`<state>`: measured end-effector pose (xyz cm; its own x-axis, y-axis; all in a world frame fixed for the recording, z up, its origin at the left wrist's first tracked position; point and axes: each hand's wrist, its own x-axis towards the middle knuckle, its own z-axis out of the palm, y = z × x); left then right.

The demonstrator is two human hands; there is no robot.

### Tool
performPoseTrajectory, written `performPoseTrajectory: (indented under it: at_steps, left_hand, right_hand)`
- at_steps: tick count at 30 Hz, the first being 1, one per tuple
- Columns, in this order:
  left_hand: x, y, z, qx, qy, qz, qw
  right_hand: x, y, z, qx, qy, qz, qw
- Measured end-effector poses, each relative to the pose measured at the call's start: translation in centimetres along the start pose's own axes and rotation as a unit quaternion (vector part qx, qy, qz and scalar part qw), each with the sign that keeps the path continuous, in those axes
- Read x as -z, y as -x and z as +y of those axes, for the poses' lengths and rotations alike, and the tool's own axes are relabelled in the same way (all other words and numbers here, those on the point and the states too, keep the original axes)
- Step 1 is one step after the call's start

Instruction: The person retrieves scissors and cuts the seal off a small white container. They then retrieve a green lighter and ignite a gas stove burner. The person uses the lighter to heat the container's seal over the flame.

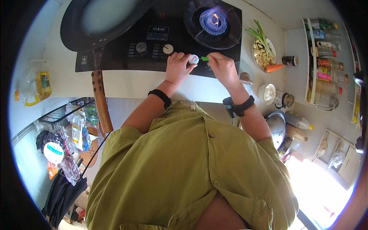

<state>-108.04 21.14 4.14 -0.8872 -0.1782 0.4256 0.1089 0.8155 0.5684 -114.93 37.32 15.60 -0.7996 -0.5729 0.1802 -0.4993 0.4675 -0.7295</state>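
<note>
My left hand (178, 68) holds a small round container with a white lid (193, 59) at the cooktop's front edge. Red and dark markings show on the lid, which faces up. In my right hand (222, 68) is a thin tool with a green part (205, 58), pinched between thumb and fingers. Its tip points left and reaches the lid's right side; whether it touches or enters the lid is too small to tell. Both hands are over the front of a black glass gas cooktop (120, 61). Just left of them is a light-coloured control knob (168, 49).
Behind my right hand a gas burner (213, 21) is lit. A large wok (115, 14) stands on the left, its wooden handle (102, 100) jutting past the counter edge. At right are a plate of garlic cloves (261, 59), a carrot (273, 68) and a white bowl (266, 94).
</note>
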Motion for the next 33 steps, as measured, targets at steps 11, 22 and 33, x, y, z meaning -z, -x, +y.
performPoseTrajectory:
  at_steps: [11,22,33]
  left_hand:
    - [0.2,0.0,0.5,0.023,-0.025,-0.014,0.999]
    - [0.5,-0.4,0.9,0.011,-0.002,0.012,1.0]
    - [0.3,-0.5,0.8,0.002,-0.017,0.004,1.0]
  right_hand:
    - [-1.0,-1.2,-0.1,0.061,0.094,-0.063,0.992]
    - [0.3,0.1,-1.6,0.025,0.022,-0.012,0.999]
    - [5.0,-1.9,0.1,-0.131,-0.109,0.194,0.966]
